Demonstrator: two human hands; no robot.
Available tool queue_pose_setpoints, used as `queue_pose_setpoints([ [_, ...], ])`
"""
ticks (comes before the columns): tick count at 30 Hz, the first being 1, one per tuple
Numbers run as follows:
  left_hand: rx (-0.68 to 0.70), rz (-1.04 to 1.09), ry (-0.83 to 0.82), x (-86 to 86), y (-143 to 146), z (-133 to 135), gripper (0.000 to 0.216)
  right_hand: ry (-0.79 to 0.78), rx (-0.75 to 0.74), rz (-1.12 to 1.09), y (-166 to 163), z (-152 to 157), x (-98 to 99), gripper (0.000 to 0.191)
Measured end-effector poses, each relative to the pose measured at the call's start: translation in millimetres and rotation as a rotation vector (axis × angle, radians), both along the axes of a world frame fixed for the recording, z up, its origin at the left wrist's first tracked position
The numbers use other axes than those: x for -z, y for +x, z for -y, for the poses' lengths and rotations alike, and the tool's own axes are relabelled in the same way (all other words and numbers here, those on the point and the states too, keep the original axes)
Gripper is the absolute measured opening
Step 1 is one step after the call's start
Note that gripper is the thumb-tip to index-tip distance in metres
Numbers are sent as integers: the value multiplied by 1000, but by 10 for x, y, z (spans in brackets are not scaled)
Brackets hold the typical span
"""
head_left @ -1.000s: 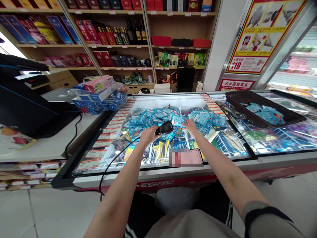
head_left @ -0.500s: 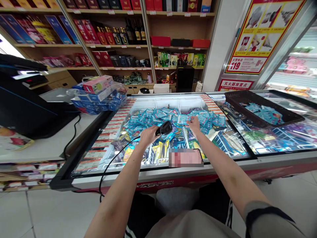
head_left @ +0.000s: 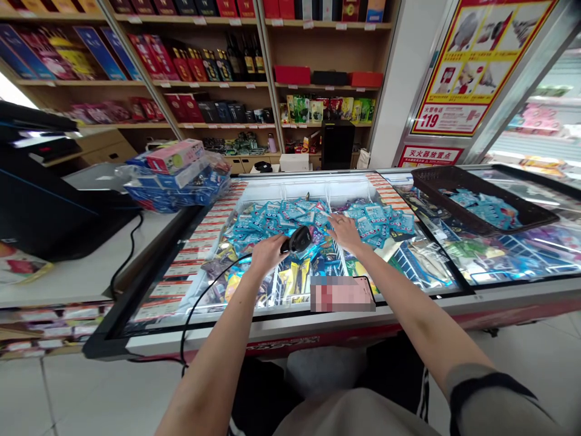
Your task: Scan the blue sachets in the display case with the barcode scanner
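My left hand [head_left: 267,254] is closed round a black corded barcode scanner [head_left: 299,238], held over the glass lid of a chest freezer [head_left: 318,321]. A heap of small blue packets [head_left: 290,213] lies on the lid just beyond the scanner. With its fingers stretched out, my right hand [head_left: 345,232] rests on the blue packets at the right of the scanner and holds nothing that I can see. The scanner's cable [head_left: 200,303] runs down over the freezer's front edge.
A phone [head_left: 342,293] lies on the lid near the front edge. At the right, a black tray [head_left: 531,212] holds more blue packets. Wrapped blue boxes [head_left: 177,175] and a black till screen [head_left: 45,200] stand on the counter at left. Stocked shelves fill the back wall.
My right hand held a blue packet up by the scanner, set it on the heap, and now lies flat on the packets slightly nearer. The scanner hand has dipped a little.
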State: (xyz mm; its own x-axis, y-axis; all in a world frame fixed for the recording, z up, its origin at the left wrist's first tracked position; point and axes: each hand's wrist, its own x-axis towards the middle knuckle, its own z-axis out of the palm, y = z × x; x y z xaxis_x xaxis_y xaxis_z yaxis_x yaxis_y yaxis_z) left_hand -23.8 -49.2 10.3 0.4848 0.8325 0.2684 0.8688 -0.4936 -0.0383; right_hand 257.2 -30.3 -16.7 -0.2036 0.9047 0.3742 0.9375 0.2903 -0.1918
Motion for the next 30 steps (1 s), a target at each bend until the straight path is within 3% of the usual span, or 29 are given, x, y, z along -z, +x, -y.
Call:
queue_pose_setpoints([
  [5,-25,31,-16,5,-58,5,35,-125,-98,67,-223,-91,57,54],
  [17,-25,57,-25,74,-96,-32,34,-63,-264,38,-241,274,-41,29],
  [23,-16,59,-17,70,-118,8,37,77,-3,-3,-325,337,-59,55],
  [30,-27,68,-9,48,-114,56,36,-70,164,52,-371,273,-90,69],
])
